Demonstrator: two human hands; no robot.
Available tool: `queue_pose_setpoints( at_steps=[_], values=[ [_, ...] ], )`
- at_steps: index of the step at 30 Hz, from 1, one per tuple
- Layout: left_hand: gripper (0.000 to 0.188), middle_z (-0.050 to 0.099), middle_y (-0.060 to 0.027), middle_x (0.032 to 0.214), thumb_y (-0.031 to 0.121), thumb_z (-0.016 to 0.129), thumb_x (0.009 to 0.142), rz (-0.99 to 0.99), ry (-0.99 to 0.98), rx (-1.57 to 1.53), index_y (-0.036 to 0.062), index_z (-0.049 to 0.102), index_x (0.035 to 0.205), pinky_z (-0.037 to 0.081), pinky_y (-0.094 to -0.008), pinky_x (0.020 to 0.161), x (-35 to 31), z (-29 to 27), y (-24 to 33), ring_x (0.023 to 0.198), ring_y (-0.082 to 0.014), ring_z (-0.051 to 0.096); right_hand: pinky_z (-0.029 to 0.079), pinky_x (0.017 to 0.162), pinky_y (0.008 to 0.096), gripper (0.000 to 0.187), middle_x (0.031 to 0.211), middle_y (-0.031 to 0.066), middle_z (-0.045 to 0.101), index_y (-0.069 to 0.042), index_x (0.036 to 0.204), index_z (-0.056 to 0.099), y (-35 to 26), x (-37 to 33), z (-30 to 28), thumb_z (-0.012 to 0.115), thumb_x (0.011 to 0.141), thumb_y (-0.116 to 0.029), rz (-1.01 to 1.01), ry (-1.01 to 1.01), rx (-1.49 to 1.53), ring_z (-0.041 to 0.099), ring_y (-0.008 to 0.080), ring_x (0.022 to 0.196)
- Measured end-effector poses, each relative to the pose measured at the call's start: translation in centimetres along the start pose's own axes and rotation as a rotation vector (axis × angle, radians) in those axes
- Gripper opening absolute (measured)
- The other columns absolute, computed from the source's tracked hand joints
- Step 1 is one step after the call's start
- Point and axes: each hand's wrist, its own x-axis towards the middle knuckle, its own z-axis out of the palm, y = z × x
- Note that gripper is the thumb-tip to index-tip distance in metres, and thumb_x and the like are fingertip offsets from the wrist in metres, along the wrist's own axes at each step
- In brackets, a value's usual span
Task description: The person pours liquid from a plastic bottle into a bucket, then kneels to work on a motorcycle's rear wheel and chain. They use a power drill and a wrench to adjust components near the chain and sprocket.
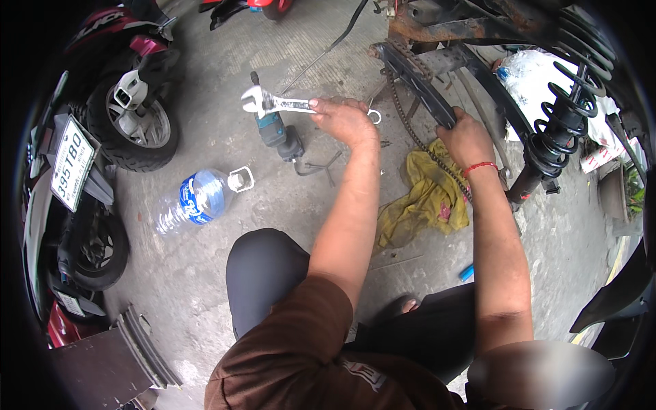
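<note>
My left hand (345,123) is closed around the handle of a silver adjustable wrench (290,104). The wrench lies crosswise in the air, its jaw end pointing left and its ringed tail showing past my fingers. My right hand (469,143) grips the near end of a long black bar (420,85) on the motorcycle frame. A chain (398,109) hangs beside that bar and runs down over a yellow cloth (427,198) on the ground. Below the wrench, a teal and black power tool (272,130) lies on the concrete, with a thin three-armed metal wrench (324,166) at its tip.
A large clear plastic bottle (198,196) lies left of my knee. Parked motorcycles line the left, one rear wheel (133,123) close by. At right stand a black coil-spring shock absorber (564,126) and a white sack (533,72). A small blue object (467,272) lies near my right forearm.
</note>
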Motion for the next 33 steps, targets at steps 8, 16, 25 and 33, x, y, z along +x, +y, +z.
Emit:
queue_pose_setpoints(
  at_steps=[8, 16, 25, 33],
  values=[
    [0.036, 0.042, -0.0016, 0.058, 0.037, 0.036, 0.108, -0.226, -0.189, 0.150, 0.0090, 0.040, 0.085, 0.037, -0.0321, 0.036, -0.9, -0.9, -1.6, 0.040, -0.0155, 0.041, 0.051, 0.092, 0.0446, 0.060, 0.107, 0.0303, 0.067, 0.002, 0.130, 0.057, -0.3, -0.3, -0.3, 0.070, 0.083, -0.032, 0.012, 0.018, -0.011, 0.065, 0.0404, 0.105],
    [0.038, 0.040, -0.0014, 0.055, 0.039, 0.032, 0.109, -0.538, -0.514, 0.439, 0.0117, 0.038, 0.084, 0.038, -0.0301, 0.036, -2.9, -1.0, -1.2, 0.040, -0.0156, 0.042, 0.051, 0.094, 0.0458, 0.051, 0.110, 0.0242, 0.068, -0.005, 0.131, 0.058, -0.5, -0.4, -0.2, 0.067, 0.087, -0.029, 0.025, -0.002, -0.041, 0.065, 0.0372, 0.106],
    [0.038, 0.041, -0.0019, 0.059, 0.040, 0.032, 0.108, -0.178, -0.219, 0.126, 0.0110, 0.040, 0.086, 0.040, -0.0329, 0.036, -1.5, -1.1, -2.0, 0.040, -0.0144, 0.041, 0.051, 0.092, 0.0456, 0.052, 0.105, 0.0270, 0.068, -0.002, 0.127, 0.060, -0.1, 0.0, 0.1, 0.069, 0.084, -0.031, 0.019, 0.015, -0.009, 0.066, 0.0392, 0.103],
    [0.035, 0.039, -0.0005, 0.056, 0.035, 0.040, 0.108, -0.077, -0.001, -0.103, 0.0094, 0.040, 0.084, 0.037, -0.0306, 0.035, -0.6, -0.6, 0.1, 0.039, -0.0145, 0.041, 0.052, 0.093, 0.0453, 0.051, 0.110, 0.0252, 0.068, -0.004, 0.130, 0.058, -0.1, -0.2, -0.2, 0.067, 0.086, -0.028, 0.032, -0.013, -0.018, 0.066, 0.0375, 0.106]
  ],
)
